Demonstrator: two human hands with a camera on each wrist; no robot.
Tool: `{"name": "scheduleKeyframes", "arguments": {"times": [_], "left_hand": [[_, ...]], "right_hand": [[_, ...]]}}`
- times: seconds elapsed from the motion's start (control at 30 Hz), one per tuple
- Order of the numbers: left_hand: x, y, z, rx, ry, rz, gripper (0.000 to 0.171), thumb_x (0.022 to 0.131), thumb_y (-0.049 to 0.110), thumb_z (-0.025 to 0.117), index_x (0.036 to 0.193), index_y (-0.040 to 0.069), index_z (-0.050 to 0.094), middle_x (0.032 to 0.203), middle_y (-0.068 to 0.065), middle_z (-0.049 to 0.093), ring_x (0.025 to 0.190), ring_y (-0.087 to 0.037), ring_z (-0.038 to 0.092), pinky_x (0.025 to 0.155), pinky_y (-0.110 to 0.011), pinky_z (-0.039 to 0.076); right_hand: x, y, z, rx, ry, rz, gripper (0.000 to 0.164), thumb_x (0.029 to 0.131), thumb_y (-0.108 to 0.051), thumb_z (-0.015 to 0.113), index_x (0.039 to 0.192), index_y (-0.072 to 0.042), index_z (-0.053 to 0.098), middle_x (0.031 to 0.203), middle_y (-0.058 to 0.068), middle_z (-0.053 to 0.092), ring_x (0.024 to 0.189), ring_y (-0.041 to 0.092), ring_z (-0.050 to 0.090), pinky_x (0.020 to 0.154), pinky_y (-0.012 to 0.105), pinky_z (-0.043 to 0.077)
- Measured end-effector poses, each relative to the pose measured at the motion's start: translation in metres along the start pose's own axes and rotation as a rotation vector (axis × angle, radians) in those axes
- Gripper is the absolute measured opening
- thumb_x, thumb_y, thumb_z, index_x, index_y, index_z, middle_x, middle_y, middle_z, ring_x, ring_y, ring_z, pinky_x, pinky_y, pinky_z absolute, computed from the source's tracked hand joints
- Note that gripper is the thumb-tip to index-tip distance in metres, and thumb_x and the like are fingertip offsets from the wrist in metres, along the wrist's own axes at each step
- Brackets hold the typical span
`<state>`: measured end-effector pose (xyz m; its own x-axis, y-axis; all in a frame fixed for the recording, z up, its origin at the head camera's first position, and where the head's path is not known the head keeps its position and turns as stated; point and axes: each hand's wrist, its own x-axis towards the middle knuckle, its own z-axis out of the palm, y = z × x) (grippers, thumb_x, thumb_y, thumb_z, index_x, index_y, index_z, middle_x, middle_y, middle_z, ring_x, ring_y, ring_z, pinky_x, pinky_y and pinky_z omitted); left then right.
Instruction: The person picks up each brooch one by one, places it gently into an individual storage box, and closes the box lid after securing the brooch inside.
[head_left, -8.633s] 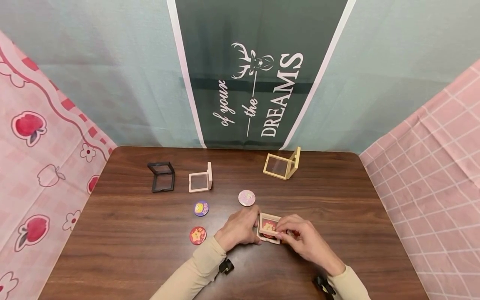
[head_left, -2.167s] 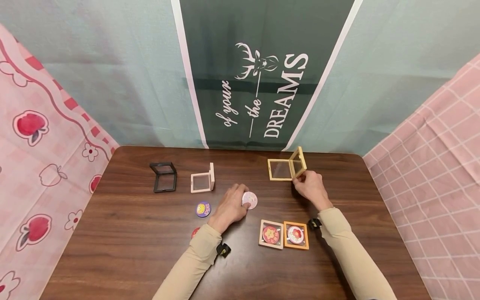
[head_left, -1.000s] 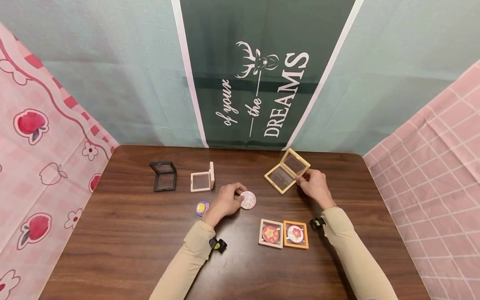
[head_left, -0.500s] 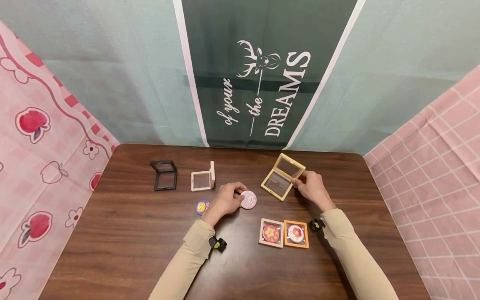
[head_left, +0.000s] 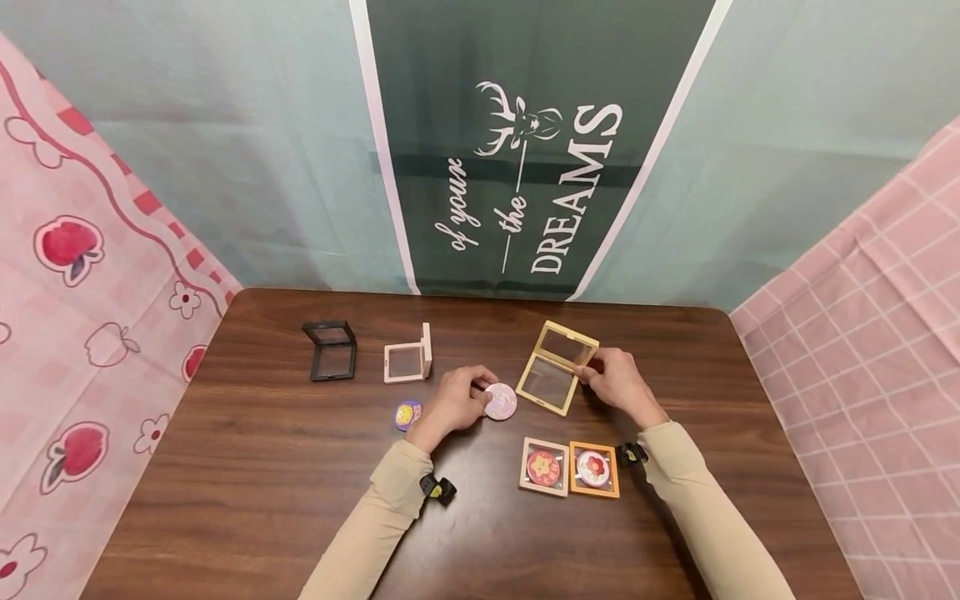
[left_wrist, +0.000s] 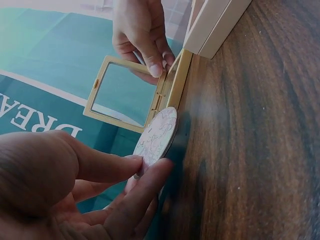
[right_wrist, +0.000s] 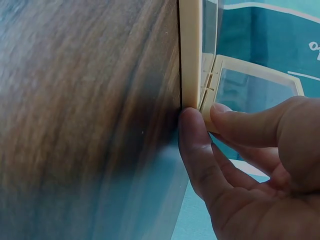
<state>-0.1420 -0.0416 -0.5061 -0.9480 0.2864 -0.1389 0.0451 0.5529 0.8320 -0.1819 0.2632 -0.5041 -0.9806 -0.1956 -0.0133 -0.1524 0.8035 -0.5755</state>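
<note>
My left hand (head_left: 457, 400) pinches a round pink button badge (head_left: 501, 402) by its edge between thumb and fingers. In the left wrist view the badge (left_wrist: 159, 131) is tilted, its patterned face showing. To its right, my right hand (head_left: 617, 382) grips the hinge corner of a yellow display frame (head_left: 547, 383). That frame stands open, one clear-windowed half on the table and the other raised behind it. In the right wrist view, thumb and forefinger (right_wrist: 195, 130) pinch the hinge end of the frame (right_wrist: 190, 55). Badge and frame are close together but apart in the head view.
Nearer me, a cream frame (head_left: 523, 467) with a red star badge stands beside an orange frame (head_left: 617, 482) with a flower badge. At the back left are open black (head_left: 333, 379) and pale pink (head_left: 405, 380) frames. A purple badge (head_left: 406, 413) lies beside my left wrist.
The cream frame, handled earlier, now lies closed over its badge. My right hand has turned the yellow frame and drawn it nearer the pink badge, which my left hand has taken hold of.
</note>
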Motion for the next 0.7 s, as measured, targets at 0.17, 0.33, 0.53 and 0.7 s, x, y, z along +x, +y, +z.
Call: {"name": "scheduleKeyframes", "arguments": {"times": [0.17, 0.33, 0.53, 0.7], "left_hand": [[-0.0003, -0.0008, -0.0004, 0.0, 0.01, 0.001, 0.02, 0.097, 0.001, 0.071, 0.115, 0.007, 0.075, 0.105, -0.009, 0.076, 0.083, -0.012, 0.074, 0.079, -0.025, 0.057], [0.0001, 0.0023, 0.0008, -0.021, -0.002, -0.015, 0.019, 0.098, 0.002, 0.07, 0.115, 0.008, 0.075, 0.105, -0.009, 0.075, 0.079, -0.01, 0.072, 0.075, -0.023, 0.056], [0.0008, 0.0054, 0.0032, -0.044, -0.008, 0.0, 0.018, 0.099, 0.002, 0.07, 0.116, 0.007, 0.075, 0.106, -0.01, 0.074, 0.078, -0.01, 0.073, 0.072, -0.022, 0.056], [-0.0021, 0.0063, 0.0075, -0.097, -0.014, -0.008, 0.017, 0.1, 0.002, 0.07, 0.115, 0.006, 0.074, 0.106, -0.011, 0.073, 0.078, -0.011, 0.073, 0.069, -0.023, 0.058]], "right_hand": [[-0.0001, -0.0025, 0.0009, -0.005, -0.024, -0.005, 0.007, 0.1, -0.008, 0.074, 0.101, -0.002, 0.077, 0.085, 0.011, 0.076, 0.08, 0.024, 0.068, 0.078, 0.044, 0.055], [-0.0018, -0.0043, -0.0047, -0.015, -0.057, 0.009, 0.011, 0.101, -0.01, 0.073, 0.104, 0.0, 0.077, 0.091, 0.013, 0.076, 0.085, 0.027, 0.065, 0.083, 0.047, 0.055], [-0.005, -0.0057, -0.0081, -0.017, -0.075, 0.023, 0.011, 0.101, -0.01, 0.073, 0.102, 0.0, 0.077, 0.093, 0.013, 0.076, 0.086, 0.026, 0.065, 0.083, 0.046, 0.055], [-0.0085, -0.0094, -0.0042, -0.001, -0.108, 0.013, 0.011, 0.101, -0.01, 0.072, 0.101, -0.001, 0.078, 0.093, 0.012, 0.076, 0.087, 0.026, 0.067, 0.085, 0.047, 0.056]]}}
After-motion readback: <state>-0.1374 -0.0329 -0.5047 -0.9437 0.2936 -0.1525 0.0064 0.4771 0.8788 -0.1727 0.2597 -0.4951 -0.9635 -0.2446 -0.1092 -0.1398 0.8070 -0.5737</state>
